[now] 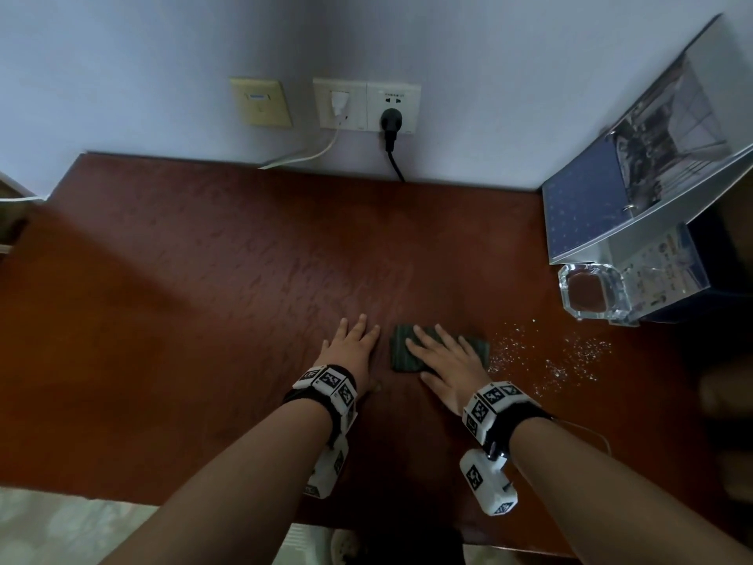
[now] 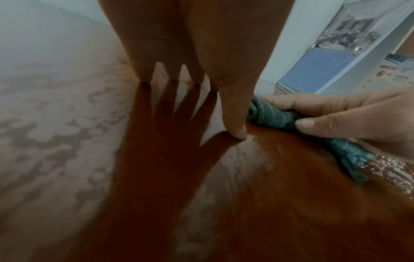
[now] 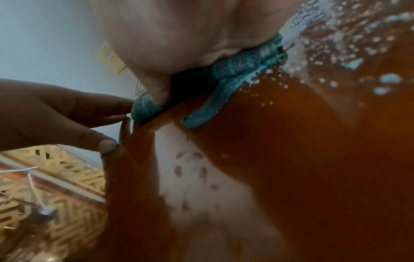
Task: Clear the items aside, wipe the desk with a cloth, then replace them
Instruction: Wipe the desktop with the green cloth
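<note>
A folded green cloth (image 1: 401, 352) lies on the red-brown desk (image 1: 203, 279), near the front middle. My right hand (image 1: 440, 348) lies flat on top of it, fingers straight, pressing it down; the thumb rests at its near edge. In the right wrist view the palm (image 3: 179, 35) covers most of the cloth (image 3: 235, 70). My left hand (image 1: 354, 340) rests flat on the bare wood just left of the cloth, fingers spread, holding nothing. White crumbs (image 1: 550, 356) are scattered on the desk right of the cloth. Wet streaks mark the wood behind the hands.
A square glass ashtray (image 1: 593, 293) stands at the right, beside a clear leaflet stand (image 1: 660, 271) and an open blue binder (image 1: 591, 214) leaning in the corner. Wall sockets with a black plug (image 1: 390, 124) and a white cable sit behind the desk. The desk's front edge is near my forearms.
</note>
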{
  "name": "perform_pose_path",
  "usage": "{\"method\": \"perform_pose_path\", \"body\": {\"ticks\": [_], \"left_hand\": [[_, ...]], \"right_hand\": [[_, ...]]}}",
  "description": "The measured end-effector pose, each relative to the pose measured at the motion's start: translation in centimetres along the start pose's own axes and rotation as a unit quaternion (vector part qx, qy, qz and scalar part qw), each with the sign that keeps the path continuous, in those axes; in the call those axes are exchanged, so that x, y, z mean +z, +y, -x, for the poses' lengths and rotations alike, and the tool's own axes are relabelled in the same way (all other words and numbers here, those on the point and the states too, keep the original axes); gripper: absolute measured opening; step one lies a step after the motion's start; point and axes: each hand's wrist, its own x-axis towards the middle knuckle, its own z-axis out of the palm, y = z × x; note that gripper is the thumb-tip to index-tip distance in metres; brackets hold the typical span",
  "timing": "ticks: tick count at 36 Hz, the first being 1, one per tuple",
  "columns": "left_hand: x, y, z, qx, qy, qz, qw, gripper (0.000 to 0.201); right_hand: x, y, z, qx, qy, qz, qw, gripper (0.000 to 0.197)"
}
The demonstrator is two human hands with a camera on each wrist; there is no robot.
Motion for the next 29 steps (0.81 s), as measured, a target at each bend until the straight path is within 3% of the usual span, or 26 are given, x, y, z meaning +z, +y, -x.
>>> {"method": "perform_pose_path", "body": {"ticks": [6,8,12,15,18,22,25,27,29], "left_hand": [[0.9,0.5,0.6,-0.008,0.004,-0.001,1.000,0.092],[1.2,0.8,0.8,-0.004,-0.034,-0.029,0.999,0.101],[1.6,0.2,0.8,0.020,-0.090,-0.097,0.991,0.131],[2.1,-0.6,0.5,0.025,-0.077,-0.117,0.990,0.138],[2.2,-0.7,0.5,0.027,-0.070,-0.113,0.991,0.139],[1.8,-0.6,1.0,0.029,-0.066,-0.101,0.992,0.136],[1.6,-0.6,1.2,0.031,-0.065,-0.099,0.992,0.135],[1.6,-0.5,1.4,0.031,-0.065,-0.099,0.993,0.134],[1.7,-0.7,1.5,0.035,-0.064,-0.098,0.993,0.132]], "right_hand": [[1.3,-0.7,1.8,-0.013,0.015,-0.035,0.999,0.065],[1.2,-0.7,2.2,-0.035,0.017,-0.058,0.998,0.069],[-1.0,-0.7,2.7,-0.061,-0.067,-0.108,0.990,0.070],[-2.6,0.0,1.8,0.044,-0.089,-0.272,0.957,0.058],[-4.7,0.8,-0.5,0.075,-0.015,-0.324,0.943,0.041],[-6.6,1.9,-3.3,0.089,0.128,-0.299,0.941,0.061],[-5.7,2.7,-4.7,0.113,0.212,-0.262,0.935,0.063],[-4.8,2.7,-5.3,0.122,0.183,-0.247,0.944,0.063],[-4.0,2.4,-5.6,0.133,0.106,-0.174,0.970,0.061]]}}
